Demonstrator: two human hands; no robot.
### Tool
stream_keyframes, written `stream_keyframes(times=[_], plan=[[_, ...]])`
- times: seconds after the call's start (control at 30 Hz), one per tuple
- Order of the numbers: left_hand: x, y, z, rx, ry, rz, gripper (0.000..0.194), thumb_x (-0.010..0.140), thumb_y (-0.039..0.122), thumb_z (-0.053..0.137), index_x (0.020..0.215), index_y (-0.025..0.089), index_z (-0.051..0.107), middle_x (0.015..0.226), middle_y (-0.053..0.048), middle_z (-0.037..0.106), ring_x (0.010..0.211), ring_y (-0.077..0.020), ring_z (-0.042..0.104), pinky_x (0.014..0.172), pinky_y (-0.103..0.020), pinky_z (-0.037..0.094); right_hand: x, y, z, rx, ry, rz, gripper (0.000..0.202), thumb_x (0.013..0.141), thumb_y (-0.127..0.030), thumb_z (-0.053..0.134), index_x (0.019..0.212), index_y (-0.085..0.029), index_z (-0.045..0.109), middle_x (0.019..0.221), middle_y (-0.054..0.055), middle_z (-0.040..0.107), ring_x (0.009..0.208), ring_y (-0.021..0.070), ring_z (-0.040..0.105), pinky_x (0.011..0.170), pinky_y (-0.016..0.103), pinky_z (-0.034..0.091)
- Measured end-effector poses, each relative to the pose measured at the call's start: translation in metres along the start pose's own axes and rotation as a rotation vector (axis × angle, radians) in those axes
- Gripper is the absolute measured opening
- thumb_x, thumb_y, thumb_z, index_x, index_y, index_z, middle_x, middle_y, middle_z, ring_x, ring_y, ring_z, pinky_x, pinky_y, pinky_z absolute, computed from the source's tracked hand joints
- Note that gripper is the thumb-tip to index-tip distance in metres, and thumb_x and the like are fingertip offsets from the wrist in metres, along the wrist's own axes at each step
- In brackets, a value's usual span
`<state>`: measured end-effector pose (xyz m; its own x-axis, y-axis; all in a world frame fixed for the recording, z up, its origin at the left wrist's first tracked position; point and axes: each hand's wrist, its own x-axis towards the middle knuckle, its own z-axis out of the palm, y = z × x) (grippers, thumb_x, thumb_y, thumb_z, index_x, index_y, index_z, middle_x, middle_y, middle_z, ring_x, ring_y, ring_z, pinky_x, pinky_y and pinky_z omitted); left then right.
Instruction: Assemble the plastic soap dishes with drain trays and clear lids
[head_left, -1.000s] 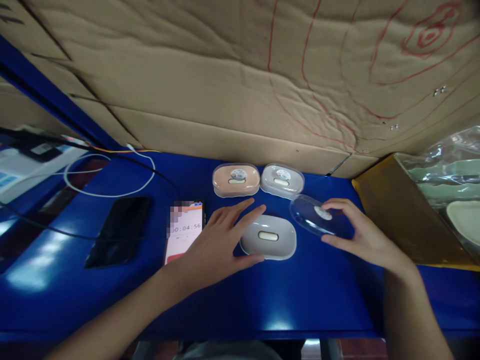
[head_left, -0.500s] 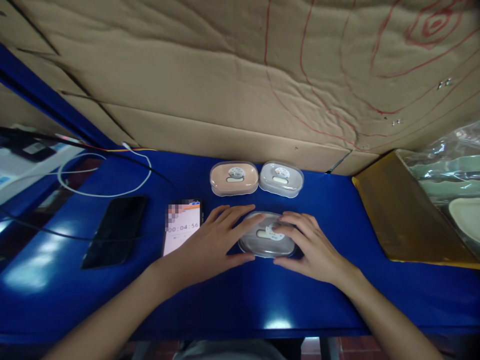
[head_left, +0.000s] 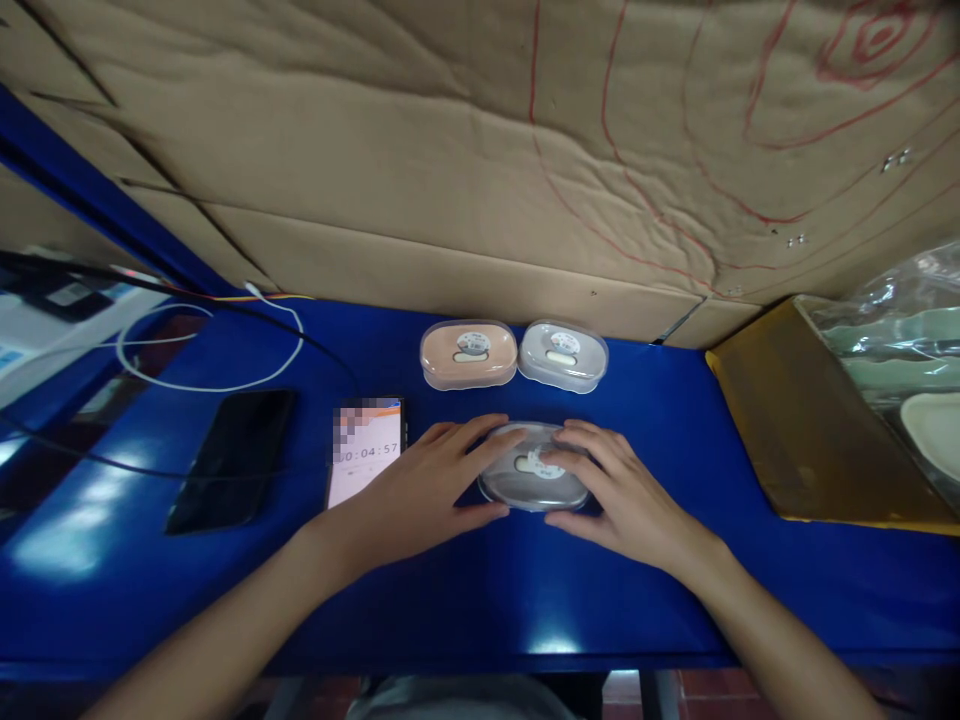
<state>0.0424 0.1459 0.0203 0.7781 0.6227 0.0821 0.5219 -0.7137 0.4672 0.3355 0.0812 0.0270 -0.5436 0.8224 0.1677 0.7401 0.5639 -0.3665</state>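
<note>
A grey oval soap box (head_left: 534, 492) with a clear lid and a round sticker lies on the blue table in front of me. My left hand (head_left: 442, 480) curves around its left end, fingers over the lid and thumb at the near edge. From the right, my right hand (head_left: 611, 480) grips the other end in the same way, fingertips on the lid by the sticker. Behind it, side by side, are a peach soap box (head_left: 469, 372) and a pale grey soap box (head_left: 563, 372), both with clear lids and stickers.
A phone (head_left: 367, 465) showing a running timer lies partly behind my left forearm. Farther left are a black phone (head_left: 232, 460) and a white cable (head_left: 296, 345). A brown carton (head_left: 810, 430) with plastic-wrapped items stands at right. A cardboard wall (head_left: 420, 180) closes off the back.
Both hands stay on the grey soap box with almost no movement. The phone's timer has advanced by one second. The camera view has shifted very slightly.
</note>
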Motion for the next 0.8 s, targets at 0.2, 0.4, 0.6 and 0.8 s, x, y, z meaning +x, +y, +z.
stream_keyframes(times=[0.2, 0.4, 0.6, 0.8], plan=[[0.004, -0.005, -0.006, 0.063, -0.001, 0.001, 0.070, 0.105, 0.048, 0.064, 0.167, 0.038, 0.033, 0.167, -0.008, 0.046, 0.145, -0.0343, 0.052, 0.119, -0.053, 0.044, -0.023, 0.022, -0.034, 0.017, -0.078, 0.192, 0.052, 0.095, -0.043, 0.075, 0.141, -0.035, 0.055, 0.154, 0.010, 0.054, 0.142, 0.0347, 0.054, 0.111, 0.055, 0.051], [0.016, -0.023, -0.027, 0.263, 0.154, -0.093, 0.059, 0.108, 0.042, 0.056, 0.163, 0.027, 0.040, 0.168, -0.014, 0.042, 0.152, -0.0368, 0.044, 0.120, -0.055, 0.041, -0.052, 0.083, -0.058, -0.085, 0.030, 0.368, 0.043, 0.095, -0.049, 0.068, 0.134, -0.035, 0.057, 0.148, 0.010, 0.059, 0.140, 0.0373, 0.056, 0.110, 0.062, 0.044], [0.042, -0.055, -0.039, 0.314, 0.117, -0.219, 0.064, 0.105, 0.040, 0.059, 0.163, 0.022, 0.039, 0.173, -0.021, 0.029, 0.160, -0.0394, 0.031, 0.123, -0.058, 0.032, -0.052, 0.115, -0.051, -0.354, 0.228, 0.430, 0.044, 0.099, -0.050, 0.057, 0.139, -0.031, 0.058, 0.153, 0.015, 0.058, 0.141, 0.0435, 0.053, 0.109, 0.069, 0.038], [0.077, -0.077, -0.055, 0.266, 0.013, -0.279, 0.078, 0.098, 0.053, 0.066, 0.164, 0.024, 0.036, 0.170, -0.022, 0.035, 0.159, -0.0392, 0.031, 0.122, -0.058, 0.028, -0.040, 0.099, -0.046, -0.391, 0.295, 0.350, 0.042, 0.104, -0.050, 0.053, 0.142, -0.033, 0.058, 0.159, 0.015, 0.050, 0.145, 0.0405, 0.048, 0.113, 0.066, 0.035]])
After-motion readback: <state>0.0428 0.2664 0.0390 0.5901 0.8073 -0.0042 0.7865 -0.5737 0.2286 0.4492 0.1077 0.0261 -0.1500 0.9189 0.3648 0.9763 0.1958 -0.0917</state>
